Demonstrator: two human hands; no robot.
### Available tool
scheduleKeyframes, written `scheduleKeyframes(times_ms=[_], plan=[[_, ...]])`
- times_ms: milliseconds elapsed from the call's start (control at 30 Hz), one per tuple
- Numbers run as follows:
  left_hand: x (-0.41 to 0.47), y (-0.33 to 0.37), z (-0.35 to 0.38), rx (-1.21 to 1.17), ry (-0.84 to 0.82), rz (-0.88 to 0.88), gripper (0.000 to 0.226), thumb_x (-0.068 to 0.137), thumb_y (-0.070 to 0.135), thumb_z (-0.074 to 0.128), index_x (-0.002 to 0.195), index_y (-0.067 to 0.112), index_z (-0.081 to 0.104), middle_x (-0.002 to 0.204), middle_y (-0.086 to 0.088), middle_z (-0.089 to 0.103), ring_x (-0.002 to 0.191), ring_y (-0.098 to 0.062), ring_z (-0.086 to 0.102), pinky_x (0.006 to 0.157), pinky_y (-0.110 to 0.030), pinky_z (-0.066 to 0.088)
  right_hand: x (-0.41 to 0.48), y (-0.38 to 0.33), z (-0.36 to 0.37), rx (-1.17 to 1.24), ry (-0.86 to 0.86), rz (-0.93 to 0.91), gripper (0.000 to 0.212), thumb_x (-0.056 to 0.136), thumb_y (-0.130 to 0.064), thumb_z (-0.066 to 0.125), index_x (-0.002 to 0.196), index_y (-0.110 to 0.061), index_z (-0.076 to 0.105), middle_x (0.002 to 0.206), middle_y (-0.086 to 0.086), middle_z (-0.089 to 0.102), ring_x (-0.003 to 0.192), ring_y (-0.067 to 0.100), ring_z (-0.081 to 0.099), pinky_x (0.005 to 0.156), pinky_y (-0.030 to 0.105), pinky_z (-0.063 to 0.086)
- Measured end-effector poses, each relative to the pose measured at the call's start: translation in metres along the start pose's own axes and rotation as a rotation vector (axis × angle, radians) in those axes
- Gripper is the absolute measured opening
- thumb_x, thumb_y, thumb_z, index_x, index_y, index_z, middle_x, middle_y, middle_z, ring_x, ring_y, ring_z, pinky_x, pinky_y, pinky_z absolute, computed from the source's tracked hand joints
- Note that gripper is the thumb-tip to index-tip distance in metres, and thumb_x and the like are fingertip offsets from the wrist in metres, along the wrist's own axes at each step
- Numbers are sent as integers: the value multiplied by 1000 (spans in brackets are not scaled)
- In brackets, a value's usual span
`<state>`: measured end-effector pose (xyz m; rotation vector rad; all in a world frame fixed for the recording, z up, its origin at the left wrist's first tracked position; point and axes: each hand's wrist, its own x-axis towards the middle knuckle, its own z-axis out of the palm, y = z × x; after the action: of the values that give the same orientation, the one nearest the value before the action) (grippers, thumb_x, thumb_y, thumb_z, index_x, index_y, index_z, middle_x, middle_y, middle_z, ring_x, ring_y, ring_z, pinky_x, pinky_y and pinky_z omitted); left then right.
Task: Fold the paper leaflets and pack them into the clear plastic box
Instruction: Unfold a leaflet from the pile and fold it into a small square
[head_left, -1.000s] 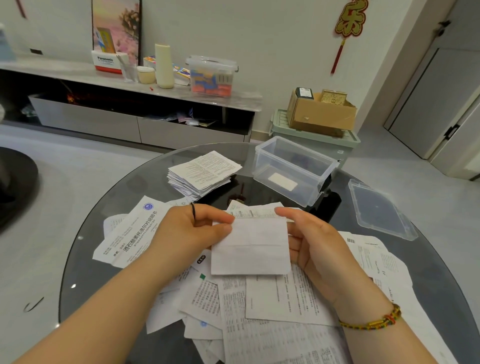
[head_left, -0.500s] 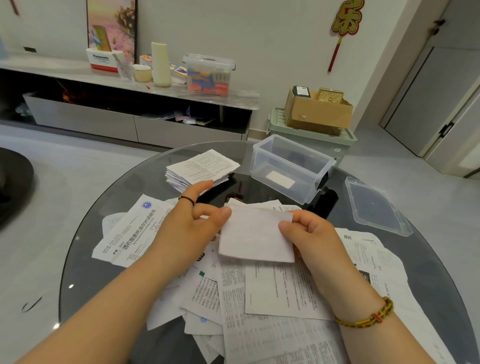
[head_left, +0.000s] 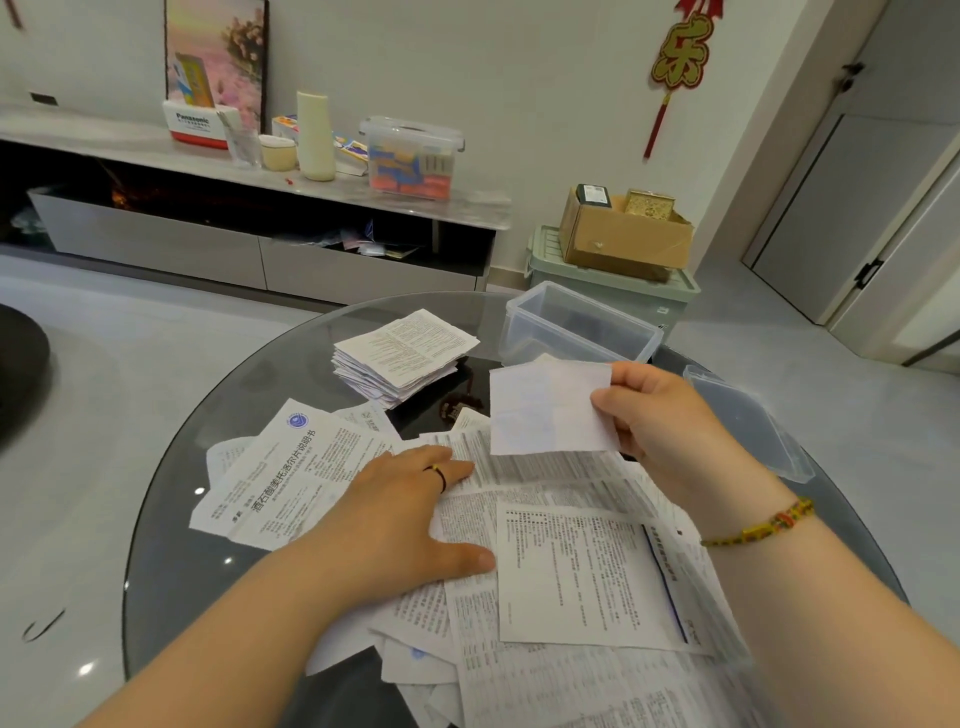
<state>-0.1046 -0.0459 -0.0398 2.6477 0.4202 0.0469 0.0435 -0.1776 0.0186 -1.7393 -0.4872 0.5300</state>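
My right hand (head_left: 660, 421) pinches a folded white leaflet (head_left: 545, 408) by its right edge and holds it in the air just in front of the clear plastic box (head_left: 576, 325). My left hand (head_left: 410, 525) lies flat with straight fingers on the loose unfolded leaflets (head_left: 571, 566) spread over the near half of the table. A stack of folded leaflets (head_left: 402, 356) sits left of the box. The box stands open at the far side of the table; the held leaflet hides part of its front wall.
The round dark glass table (head_left: 171, 530) carries everything. The box's clear lid (head_left: 753, 421) lies at the right edge. Beyond the table are a green crate with a cardboard box (head_left: 623, 239) and a low cabinet (head_left: 249, 208) with small items.
My left hand let go of the folded leaflet and dropped flat onto the loose papers. My right hand carried the leaflet up and right toward the box.
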Motion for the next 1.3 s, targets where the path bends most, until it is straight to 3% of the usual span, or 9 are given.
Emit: scheduleKeyframes(times_ms=[233,367,567,633,700,900,1067,1233,1300], plan=[[2,-32,-22,76,142,-150,74,83,57,48,144,30,18,152,9,15,139,-14,17,113,-27,15,54,-29,41,-249,-46,-79,25,88,6,41,96,-11,58,95,9,56,91,23,51,76,31,46],[1,-46,-31,94,130,-211,69,85,56,45,143,26,21,149,7,20,137,-14,22,110,-25,18,80,-45,68,-331,-148,-131,28,89,8,40,102,-11,57,84,3,56,73,14,52,56,12,44],[6,-52,-33,74,118,-229,61,85,55,45,137,26,31,141,8,31,130,-12,30,105,-24,23,114,-58,100,-330,-280,-145,34,89,11,38,116,2,56,93,9,58,70,14,55,64,19,47],[8,-53,-33,74,118,-232,60,85,56,45,136,26,32,140,8,31,130,-12,30,105,-23,23,124,-57,108,-369,-296,-128,35,88,11,38,116,2,56,84,5,59,68,10,54,63,18,48],[10,-55,-33,69,120,-233,60,85,56,45,136,26,32,140,8,31,130,-12,29,105,-23,23,131,-52,114,-427,-285,-113,35,88,12,38,115,1,58,82,3,59,68,11,54,58,16,47],[11,-57,-33,61,122,-241,62,85,56,44,138,27,29,140,10,30,131,-11,28,107,-24,20,148,-32,125,-521,-231,-96,36,86,12,40,114,0,59,102,9,56,94,19,49,67,20,43],[13,-56,-33,84,109,-257,67,86,56,43,143,28,21,146,10,23,137,-12,19,111,-26,15,153,-19,131,-565,-166,-101,38,89,7,40,122,-6,54,128,15,53,120,27,48,89,24,40],[14,-56,-33,91,95,-274,69,85,57,43,144,29,18,150,10,17,140,-12,14,113,-28,12,156,-12,131,-557,-128,-127,38,91,1,40,126,-8,48,129,13,52,118,25,49,85,22,38],[14,-57,-32,93,92,-275,70,85,57,43,144,29,18,150,10,17,140,-12,14,113,-28,12,155,-10,131,-547,-114,-146,36,92,-2,40,127,-8,47,128,13,54,108,21,52,76,17,40]])
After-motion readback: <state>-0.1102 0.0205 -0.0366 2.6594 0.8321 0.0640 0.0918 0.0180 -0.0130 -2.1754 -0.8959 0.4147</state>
